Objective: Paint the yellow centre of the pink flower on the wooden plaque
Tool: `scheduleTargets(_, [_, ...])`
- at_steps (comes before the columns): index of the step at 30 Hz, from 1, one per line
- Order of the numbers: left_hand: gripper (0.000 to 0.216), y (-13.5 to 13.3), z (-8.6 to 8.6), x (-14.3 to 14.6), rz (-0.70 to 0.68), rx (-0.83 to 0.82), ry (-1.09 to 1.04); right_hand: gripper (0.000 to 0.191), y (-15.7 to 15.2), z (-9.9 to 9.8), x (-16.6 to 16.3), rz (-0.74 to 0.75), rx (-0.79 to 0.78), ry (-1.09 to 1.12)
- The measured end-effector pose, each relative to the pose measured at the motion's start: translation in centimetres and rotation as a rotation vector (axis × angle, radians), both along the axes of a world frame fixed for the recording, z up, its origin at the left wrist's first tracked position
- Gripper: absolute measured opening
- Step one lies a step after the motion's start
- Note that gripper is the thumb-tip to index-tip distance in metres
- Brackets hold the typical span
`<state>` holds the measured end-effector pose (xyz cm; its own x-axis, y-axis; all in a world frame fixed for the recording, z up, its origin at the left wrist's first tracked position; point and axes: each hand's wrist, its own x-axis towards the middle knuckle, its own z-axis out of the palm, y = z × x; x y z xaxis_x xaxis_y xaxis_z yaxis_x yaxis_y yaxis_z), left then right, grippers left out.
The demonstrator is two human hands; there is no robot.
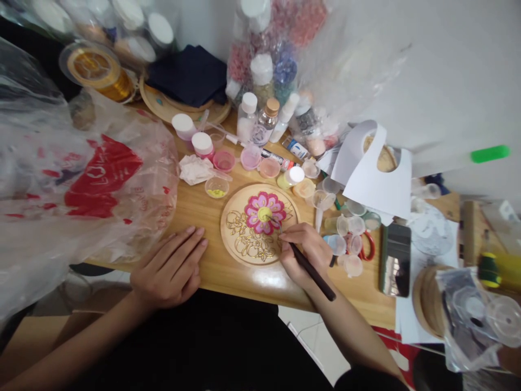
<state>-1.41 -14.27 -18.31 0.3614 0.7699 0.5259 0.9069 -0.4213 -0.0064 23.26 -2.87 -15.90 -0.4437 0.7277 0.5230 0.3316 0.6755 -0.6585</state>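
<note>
A round wooden board [236, 252] lies on the table in front of me, with a pink flower [264, 212] on it. The flower has a dark pink border and a yellow centre; around it run gold outlines of leaves and scrolls. My right hand [307, 252] rests at the board's right edge, pinching a thin-tipped tool [311, 270] with a dark handle. Its slender grey tip points at the flower's yellow centre; whether it touches cannot be made out. To the left of the board, my left hand [171, 269] lies flat at the table's front edge, holding nothing.
Behind the board stand a small cup with yellow bits [217, 188], a pink cup [223, 161], a lilac cup [250, 157] and several bottles. A plastic bag [134, 163] covers the left side. Small lidded cups [344, 224] and a phone [395, 260] lie to the right.
</note>
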Motion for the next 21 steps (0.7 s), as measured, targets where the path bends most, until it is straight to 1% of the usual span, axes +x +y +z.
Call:
scheduleTargets(7, [0.044, -0.24, -0.38, -0.12, 0.003, -0.002, -0.015, 0.022, 0.11, -0.03, 0.03, -0.052, 0.009, -0.016])
scheduleTargets(16, [0.043, -0.21, -0.29, 0.14, 0.016, 0.012, -0.036, 0.021, 0.3, 0.11, -0.16, -0.051, 0.01, -0.054])
scheduleTargets(21, [0.045, -0.33, -0.64, 0.07, 0.02, 0.011, -0.042, 0.02, 0.39, 0.04, -0.36, -0.039, 0.028, -0.046])
